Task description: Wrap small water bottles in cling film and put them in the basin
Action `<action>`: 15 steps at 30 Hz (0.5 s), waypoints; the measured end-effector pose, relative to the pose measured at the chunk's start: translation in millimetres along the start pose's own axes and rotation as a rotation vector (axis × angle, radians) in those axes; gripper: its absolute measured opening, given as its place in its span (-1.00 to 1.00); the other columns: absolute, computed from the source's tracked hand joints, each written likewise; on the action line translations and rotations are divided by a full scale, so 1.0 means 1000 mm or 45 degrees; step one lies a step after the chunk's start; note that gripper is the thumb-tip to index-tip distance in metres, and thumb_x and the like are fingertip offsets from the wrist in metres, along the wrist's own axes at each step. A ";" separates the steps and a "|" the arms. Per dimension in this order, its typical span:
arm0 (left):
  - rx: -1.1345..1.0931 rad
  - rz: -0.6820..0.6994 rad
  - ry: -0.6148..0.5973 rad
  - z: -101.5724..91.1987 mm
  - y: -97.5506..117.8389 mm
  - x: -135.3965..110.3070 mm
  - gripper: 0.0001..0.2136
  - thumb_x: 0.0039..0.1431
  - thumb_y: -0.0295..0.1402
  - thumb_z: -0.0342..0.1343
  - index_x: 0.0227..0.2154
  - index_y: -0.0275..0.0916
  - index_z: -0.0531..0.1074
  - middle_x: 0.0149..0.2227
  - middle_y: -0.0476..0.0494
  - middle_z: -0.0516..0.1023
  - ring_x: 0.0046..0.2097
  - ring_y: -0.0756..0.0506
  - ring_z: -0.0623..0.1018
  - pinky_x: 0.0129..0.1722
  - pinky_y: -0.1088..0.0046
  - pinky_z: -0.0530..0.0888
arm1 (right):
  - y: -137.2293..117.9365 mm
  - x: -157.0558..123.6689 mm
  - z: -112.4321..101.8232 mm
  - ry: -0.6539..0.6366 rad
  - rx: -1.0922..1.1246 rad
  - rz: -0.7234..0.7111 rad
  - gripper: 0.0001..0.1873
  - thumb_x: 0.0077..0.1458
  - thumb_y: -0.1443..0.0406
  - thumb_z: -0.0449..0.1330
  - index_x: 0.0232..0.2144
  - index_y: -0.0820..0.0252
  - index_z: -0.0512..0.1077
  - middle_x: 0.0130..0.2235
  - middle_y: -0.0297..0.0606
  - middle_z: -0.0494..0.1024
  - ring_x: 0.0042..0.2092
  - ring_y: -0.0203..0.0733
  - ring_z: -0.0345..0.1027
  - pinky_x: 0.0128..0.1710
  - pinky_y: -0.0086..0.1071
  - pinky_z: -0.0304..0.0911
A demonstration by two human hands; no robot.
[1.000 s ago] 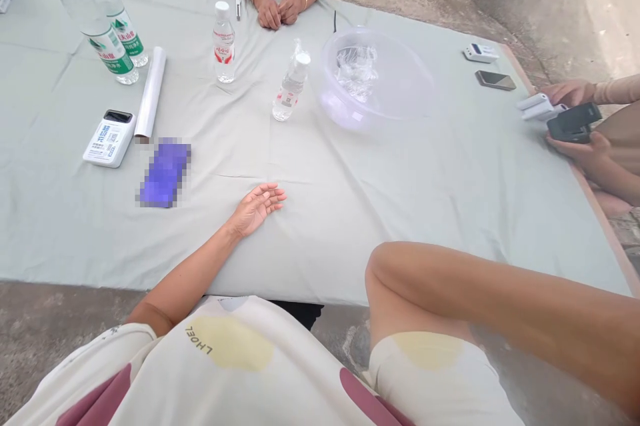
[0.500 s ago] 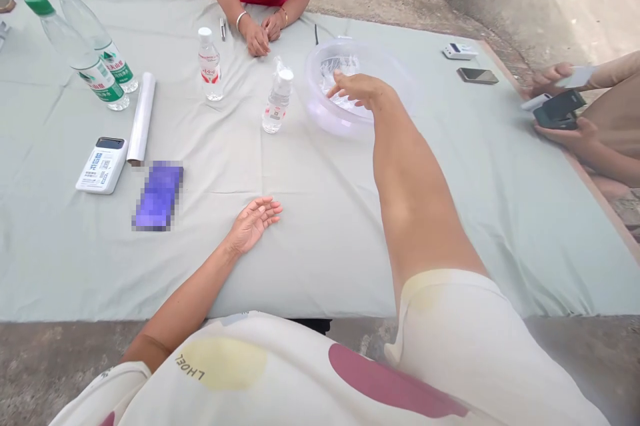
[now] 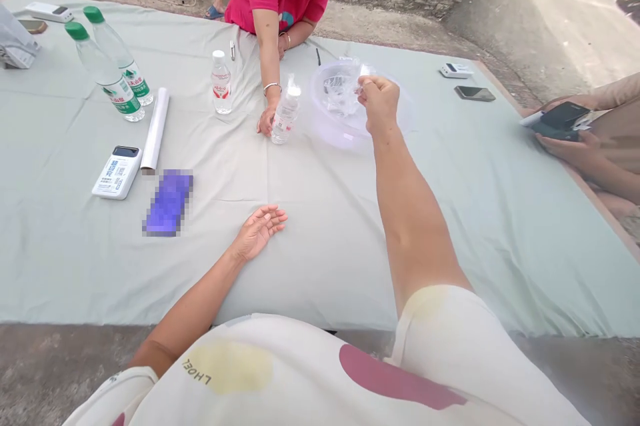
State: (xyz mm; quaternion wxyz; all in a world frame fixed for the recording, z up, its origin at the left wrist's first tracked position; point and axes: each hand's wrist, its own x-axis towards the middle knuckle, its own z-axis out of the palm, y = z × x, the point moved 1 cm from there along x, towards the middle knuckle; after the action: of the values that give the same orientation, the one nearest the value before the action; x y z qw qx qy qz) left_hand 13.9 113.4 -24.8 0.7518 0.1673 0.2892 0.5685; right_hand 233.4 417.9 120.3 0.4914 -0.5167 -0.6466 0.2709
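Observation:
My right hand (image 3: 383,103) is closed in a pinch on a piece of clear crinkled plastic (image 3: 367,71), held up over the near side of a translucent plastic basin (image 3: 330,131). More clear crinkled plastic (image 3: 340,96) lies inside the basin. Palm up on the cloth, my left hand (image 3: 260,231) rests open with its fingers loosely spread, holding nothing. Left of the basin stands a small water bottle (image 3: 286,121) with a bit of clear plastic about its cap. Another person's hand (image 3: 267,121) is at that bottle's left side; I cannot tell whether it grips it.
A second small bottle (image 3: 221,83), two green-capped bottles (image 3: 120,96), a white roll (image 3: 156,129), a white power bank (image 3: 117,173) and a blurred purple item (image 3: 169,203) are at left. A phone (image 3: 474,93) and white device (image 3: 455,71) lie right. Another person's hands (image 3: 570,136) hold a dark object.
My right hand has gone from open over the basin to pinching clear plastic and lifting it. The person opposite has reached a hand to the small bottle. My left hand stays put.

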 end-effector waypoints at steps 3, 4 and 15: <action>0.009 0.001 -0.042 0.000 0.001 0.000 -0.66 0.12 -0.22 0.36 -0.07 -0.22 0.55 -0.02 -0.23 0.62 0.06 -0.17 0.58 0.10 0.24 0.42 | -0.026 -0.079 -0.005 -0.180 0.372 0.004 -0.60 0.25 -0.03 0.15 -0.15 0.14 0.51 -0.09 -0.22 0.60 -0.08 -0.24 0.52 -0.07 -0.30 0.44; 0.015 0.002 -0.065 0.000 0.001 0.000 -0.63 0.11 -0.18 0.36 -0.06 -0.22 0.55 0.00 -0.23 0.61 0.08 -0.19 0.57 0.11 0.24 0.41 | -0.034 -0.113 -0.004 -0.287 0.461 0.018 -0.60 0.19 -0.05 0.20 -0.16 0.11 0.54 -0.07 -0.22 0.60 -0.04 -0.20 0.52 -0.06 -0.28 0.45; 0.232 0.030 0.077 0.018 0.020 -0.021 -0.57 -0.03 -0.12 0.42 -0.15 -0.20 0.49 -0.10 -0.18 0.63 -0.02 -0.20 0.62 0.00 0.25 0.47 | -0.038 -0.350 0.017 -0.776 0.333 0.452 -0.61 0.16 -0.02 0.23 -0.08 0.07 0.50 -0.12 -0.24 0.64 -0.11 -0.17 0.53 0.03 -0.18 0.38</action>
State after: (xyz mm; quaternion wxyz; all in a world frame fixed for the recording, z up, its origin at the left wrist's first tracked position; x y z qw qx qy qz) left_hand 6.6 101.0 5.7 0.7174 0.2213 0.3605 0.5535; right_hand 196.7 81.5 22.6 0.2836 -0.4492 -0.6237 0.5734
